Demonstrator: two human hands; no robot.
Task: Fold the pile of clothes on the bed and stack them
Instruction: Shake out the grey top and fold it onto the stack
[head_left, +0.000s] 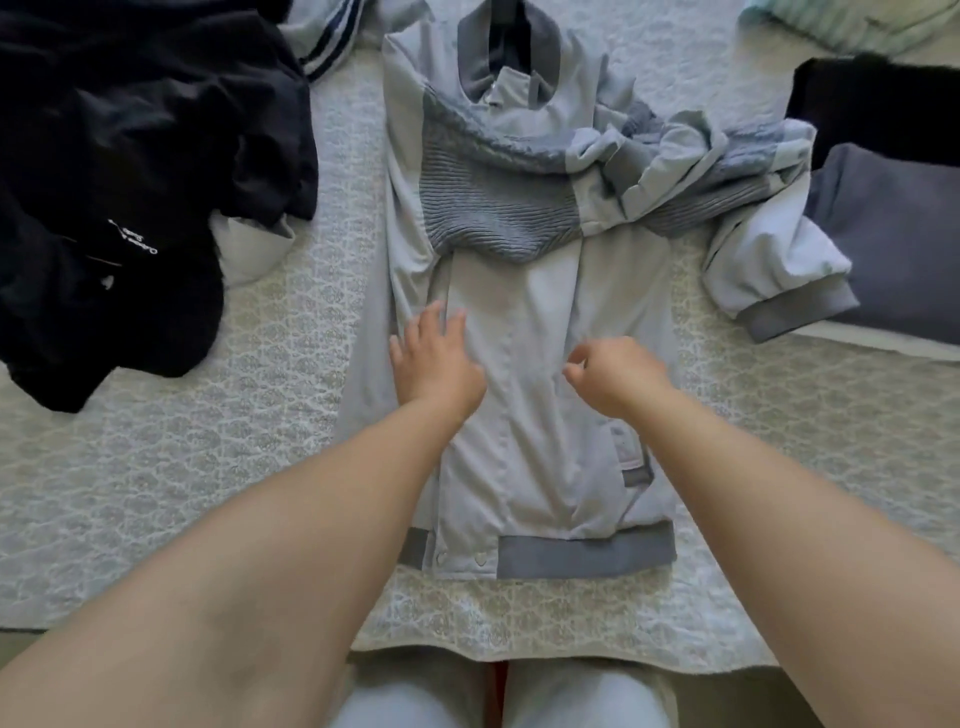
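Observation:
A light grey jacket (524, 312) with darker grey collar, hem band and ribbed panels lies spread front-up in the middle of the bed. One sleeve is folded across its chest; the other sleeve (769, 270) trails off to the right, crumpled. My left hand (436, 358) rests flat on the jacket's left front, fingers straight and spread. My right hand (618, 374) hovers at the jacket's middle with fingers curled loosely; whether it pinches the fabric is unclear.
A heap of black clothes (119, 197) lies at the left on the patterned bedspread (208, 493). Folded dark and slate-blue garments (893, 234) are stacked at the right. A striped pale garment (327, 31) sits at the top left. My knees are at the bed's near edge.

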